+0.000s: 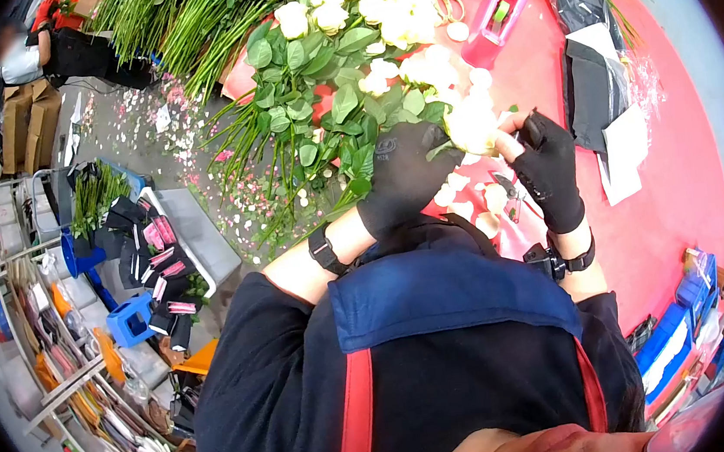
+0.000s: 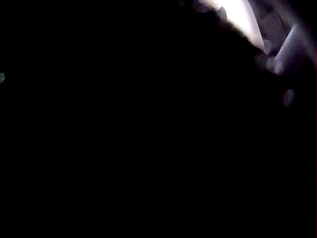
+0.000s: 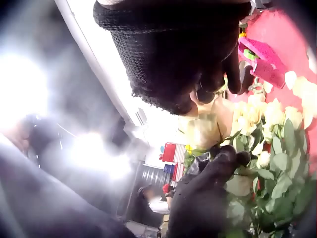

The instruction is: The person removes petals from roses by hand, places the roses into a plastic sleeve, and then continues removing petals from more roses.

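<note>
A white rose (image 1: 470, 128) is between both hands, over the near edge of the pink table. My left hand (image 1: 409, 169), in a black glove, holds it just below the bloom; in the right wrist view the left fingers (image 3: 225, 156) are curled at the stem top. The right hand (image 1: 546, 172), in a black glove with bare fingertips, pinches the outer petals from the other side. That same bloom (image 3: 203, 130) shows beneath the right hand (image 3: 188, 54) in the right wrist view. The left wrist view is almost wholly dark.
White roses (image 1: 394, 14) with leafy stems lie beyond the hands. Loose petals (image 1: 460, 208) and pruning shears (image 1: 508, 186) are close to the body. A pink tape dispenser (image 1: 495, 26) and scissors (image 1: 445, 0) lie farther back. Black wrapping (image 1: 589, 91) is at right. Another person (image 1: 23, 58) is far left.
</note>
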Motion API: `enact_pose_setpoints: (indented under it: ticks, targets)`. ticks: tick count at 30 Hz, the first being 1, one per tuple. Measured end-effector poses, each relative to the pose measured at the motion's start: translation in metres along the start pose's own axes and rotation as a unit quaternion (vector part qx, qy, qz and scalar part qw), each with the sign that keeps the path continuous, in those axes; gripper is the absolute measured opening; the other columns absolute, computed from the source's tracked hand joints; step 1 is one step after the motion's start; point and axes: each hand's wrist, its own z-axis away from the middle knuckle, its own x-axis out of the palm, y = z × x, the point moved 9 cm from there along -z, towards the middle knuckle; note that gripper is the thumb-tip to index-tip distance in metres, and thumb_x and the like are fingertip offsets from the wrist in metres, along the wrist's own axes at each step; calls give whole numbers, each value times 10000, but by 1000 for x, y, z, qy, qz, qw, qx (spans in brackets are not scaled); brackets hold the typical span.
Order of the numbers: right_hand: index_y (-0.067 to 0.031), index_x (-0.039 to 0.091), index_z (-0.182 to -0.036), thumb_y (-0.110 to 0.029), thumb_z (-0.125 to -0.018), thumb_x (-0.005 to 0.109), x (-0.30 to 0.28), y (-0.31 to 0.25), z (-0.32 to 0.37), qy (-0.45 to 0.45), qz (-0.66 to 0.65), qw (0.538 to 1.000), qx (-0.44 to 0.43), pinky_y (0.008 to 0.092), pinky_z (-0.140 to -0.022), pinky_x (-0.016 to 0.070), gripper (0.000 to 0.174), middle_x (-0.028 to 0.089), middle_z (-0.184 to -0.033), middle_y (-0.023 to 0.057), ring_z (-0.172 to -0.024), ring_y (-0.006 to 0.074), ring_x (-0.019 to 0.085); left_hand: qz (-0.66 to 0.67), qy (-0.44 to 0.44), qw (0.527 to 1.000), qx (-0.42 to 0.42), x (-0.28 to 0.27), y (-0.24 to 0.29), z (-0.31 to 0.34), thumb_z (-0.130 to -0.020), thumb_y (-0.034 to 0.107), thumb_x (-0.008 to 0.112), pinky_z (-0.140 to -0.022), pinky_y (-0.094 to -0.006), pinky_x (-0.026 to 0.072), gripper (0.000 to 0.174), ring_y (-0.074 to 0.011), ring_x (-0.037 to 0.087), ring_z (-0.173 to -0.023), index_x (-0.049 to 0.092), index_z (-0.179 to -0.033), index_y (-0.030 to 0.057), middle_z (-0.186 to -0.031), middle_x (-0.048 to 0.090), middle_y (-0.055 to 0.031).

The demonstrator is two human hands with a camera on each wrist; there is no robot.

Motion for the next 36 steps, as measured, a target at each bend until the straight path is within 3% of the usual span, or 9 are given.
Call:
enact_pose_setpoints:
  ticks: [11,18,25,28,29,31,32,33,36]
  targets:
    - [-20,666,-804,-61,-766,755,13,-18,6,-23,30,989,-142,317,-597,447,105,600,-698,72,-625,195,572,-49,49,996,53,1,-5,4,-828,185,722,-675,-400,479,188,-304,619,-706,686,-892,12,-785,650,-169]
    - [-23,685,-860,29,-824,724,0,-20,21,32,-53,974,-219,255,-579,392,74,598,-756,24,-651,105,517,188,-9,973,-135,-10,-19,4,-862,120,704,-625,-283,468,158,-105,605,-678,698,-920,-27,-783,707,-79]
    - [31,658,-1125,-71,-853,722,-3,102,10,-18,79,996,26,282,-643,493,297,640,-805,58,-705,119,596,204,110,970,-78,-140,-11,-1,-871,72,679,-756,-264,526,164,-141,691,-824,708,-985,-42,-895,740,-65]
    - [8,682,-1065,-139,-875,707,35,119,-7,-39,38,998,-19,287,-614,492,241,650,-790,76,-670,125,604,58,108,992,3,-205,-4,-38,-886,97,674,-756,-271,528,178,-152,692,-835,713,-1000,-35,-944,740,-80]
    - [-1,693,-977,-139,-890,688,58,135,-9,-111,-91,984,105,290,-590,483,163,648,-776,78,-670,128,616,111,107,986,-65,-212,-21,-54,-890,104,674,-748,-275,529,182,-153,692,-838,714,-1004,-32,-946,738,-80]
    - [22,661,-851,-130,-925,647,101,103,-20,-178,136,932,-284,279,-535,459,170,605,-718,72,-600,134,598,-32,90,995,-9,-216,-38,-88,-887,134,693,-737,-285,530,200,-147,688,-842,721,-1019,-14,-941,735,-85]
    - [19,658,-838,-175,-939,634,118,133,-32,-144,-108,983,26,298,-498,449,220,603,-669,78,-534,166,590,-47,78,996,-17,-213,-79,-106,-879,217,725,-749,-308,536,252,-196,697,-799,730,-1026,13,-877,731,-82]
    - [9,648,-778,-252,-938,641,137,160,-38,-133,-123,974,138,324,-461,437,306,593,-605,75,-477,185,583,-329,108,934,83,-204,-89,-115,-833,347,777,-768,-321,537,445,-261,697,-856,691,-1152,50,-984,718,-112]
    - [-28,652,-704,-362,-929,623,157,188,-73,-42,212,972,-97,399,-534,476,404,641,-640,136,-561,258,639,-512,17,859,-17,-160,-153,-116,-732,533,791,-1030,-503,397,969,-347,425,-1352,364,-1503,131,-1502,406,-179]
